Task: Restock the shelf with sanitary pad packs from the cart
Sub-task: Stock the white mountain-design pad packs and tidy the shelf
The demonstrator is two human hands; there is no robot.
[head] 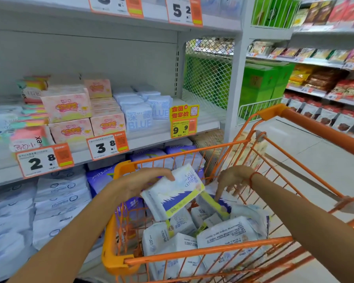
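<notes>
Place: a shop aisle, supermarket type.
Shelves: long metal shelves [151,137] stacked with packaged goods.
Prices: orange price tags [44,160] clipped along the shelf edges.
Trolley: orange wire cart [202,252] standing on the tiled floor [315,160].

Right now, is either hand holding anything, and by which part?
The left hand holds a white pad pack by its upper-left end, above the cart. The right hand holds nothing; its fingers point down toward the packs.

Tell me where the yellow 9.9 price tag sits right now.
In the head view, the yellow tag hangs on the middle shelf edge, just right of the blue packs, above the cart.
</notes>
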